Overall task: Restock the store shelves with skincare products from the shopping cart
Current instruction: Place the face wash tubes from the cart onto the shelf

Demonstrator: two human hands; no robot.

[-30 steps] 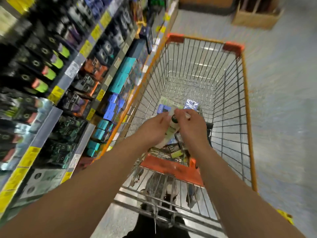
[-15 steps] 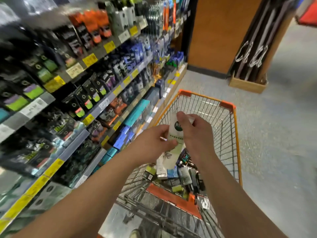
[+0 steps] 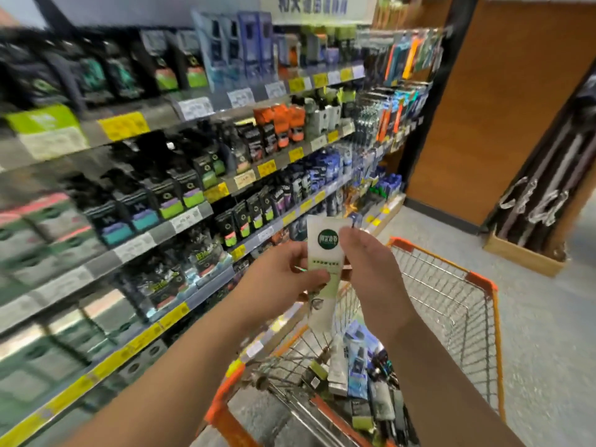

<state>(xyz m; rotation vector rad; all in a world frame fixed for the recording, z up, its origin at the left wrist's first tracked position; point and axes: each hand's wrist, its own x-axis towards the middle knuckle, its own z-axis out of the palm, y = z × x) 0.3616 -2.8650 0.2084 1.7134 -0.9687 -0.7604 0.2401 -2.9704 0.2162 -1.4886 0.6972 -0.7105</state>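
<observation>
You have two hands up, the left hand [image 3: 283, 272] and the right hand [image 3: 371, 269], one white-and-green tube [image 3: 324, 253], one orange-rimmed cart [image 3: 483, 317] with a heap of products too jumbled to count, and five shelf tiers [image 3: 180, 175] showing.

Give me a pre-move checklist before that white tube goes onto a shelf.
1. Tube held: ok. The left hand and right hand both grip the white tube.
2. Tube clear of the cart: ok, it is raised above the basket.
3. Label facing the camera: ok, the green round logo shows.
4. Matching slot on the shelves: cannot tell, the view is blurred.
5. More stock in the cart: ok, boxes lie at the near end.
</observation>
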